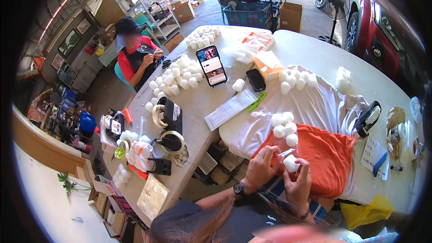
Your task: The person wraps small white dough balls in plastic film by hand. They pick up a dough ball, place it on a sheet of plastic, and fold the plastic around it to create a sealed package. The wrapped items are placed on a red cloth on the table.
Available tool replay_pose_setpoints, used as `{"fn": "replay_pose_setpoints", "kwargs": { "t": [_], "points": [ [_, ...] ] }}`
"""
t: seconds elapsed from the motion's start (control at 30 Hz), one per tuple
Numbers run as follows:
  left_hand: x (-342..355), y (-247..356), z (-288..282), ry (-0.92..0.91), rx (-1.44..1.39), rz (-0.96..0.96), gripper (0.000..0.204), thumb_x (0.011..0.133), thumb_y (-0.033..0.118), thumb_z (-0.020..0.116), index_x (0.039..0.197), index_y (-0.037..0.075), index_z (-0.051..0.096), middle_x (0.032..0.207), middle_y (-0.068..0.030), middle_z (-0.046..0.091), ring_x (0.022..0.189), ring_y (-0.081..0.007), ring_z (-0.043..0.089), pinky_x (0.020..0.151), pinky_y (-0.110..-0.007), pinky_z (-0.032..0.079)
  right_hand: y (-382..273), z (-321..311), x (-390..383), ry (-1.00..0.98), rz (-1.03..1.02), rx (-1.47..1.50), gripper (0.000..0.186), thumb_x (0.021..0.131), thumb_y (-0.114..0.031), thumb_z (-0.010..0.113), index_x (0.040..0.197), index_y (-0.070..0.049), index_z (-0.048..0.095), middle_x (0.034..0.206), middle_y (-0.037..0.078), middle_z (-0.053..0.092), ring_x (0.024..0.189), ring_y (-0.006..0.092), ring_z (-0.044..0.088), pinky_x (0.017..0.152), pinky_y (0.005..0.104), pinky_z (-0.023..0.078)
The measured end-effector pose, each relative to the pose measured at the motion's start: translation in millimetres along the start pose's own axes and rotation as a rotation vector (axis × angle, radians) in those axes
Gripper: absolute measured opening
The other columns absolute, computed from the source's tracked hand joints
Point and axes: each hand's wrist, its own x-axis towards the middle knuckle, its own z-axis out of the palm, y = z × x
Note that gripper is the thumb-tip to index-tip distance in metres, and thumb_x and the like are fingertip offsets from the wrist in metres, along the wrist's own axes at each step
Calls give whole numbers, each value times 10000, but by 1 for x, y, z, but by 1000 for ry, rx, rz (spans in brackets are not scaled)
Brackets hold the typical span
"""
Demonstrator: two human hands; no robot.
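Note:
Just in front of my body, my right hand (298, 188) is closed around a white, round-topped cylinder (291, 164), thumb and fingers on its sides. My left hand (262, 165), with a dark watch at the wrist, has its fingers pinched beside the cylinder's upper end. A small pale strip (286, 152) shows at those fingertips; what it is I cannot make out. Beyond the hands, several similar white cylinders (284, 128) lie in a small group by an orange cloth (321, 157). The cloth spreads under and to the right of my right hand.
A phone (211, 66) stands propped mid-table, beside a heap of white cylinders (177, 76). Tape rolls (173, 143) and a dispenser (171, 114) are at left. A gridded sheet (230, 109) and dark phone (256, 80) lie centrally. A person in red (143, 56) sits far left.

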Motion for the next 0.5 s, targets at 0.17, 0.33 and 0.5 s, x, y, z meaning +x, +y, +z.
{"fn": "replay_pose_setpoints", "kwargs": {
  "t": [0.17, 0.33, 0.5],
  "points": [
    [-4, 4, 0, -11, -7, 11, 177, 961, 115, 682, 1076, 28, 579, 908, -140, 617, 748, -297, 644, 651, -388, 537, 31, 24, -11, 136, -256, -166, 353, 903, 4, 721, 1227, -40, 588, 1233, 210, 580, 1110, 363, 627, 911, 421, 541],
    [-4, 7, 5, 37, 43, 63, 162, 954, 81, 670, 1078, 23, 583, 905, -165, 608, 783, -344, 633, 695, -414, 532, 40, 26, -3, 130, -419, -323, 321, 919, 21, 650, 1239, -10, 646, 1254, 204, 621, 1124, 396, 636, 962, 462, 535],
    [-6, 0, 12, 64, 111, 97, 149, 944, 62, 665, 1055, 10, 579, 909, -185, 602, 813, -374, 619, 712, -446, 515, 42, 24, 8, 115, -505, -284, 344, 878, -8, 652, 1222, -11, 632, 1170, 176, 629, 1102, 367, 626, 952, 457, 528]
  ]
}}
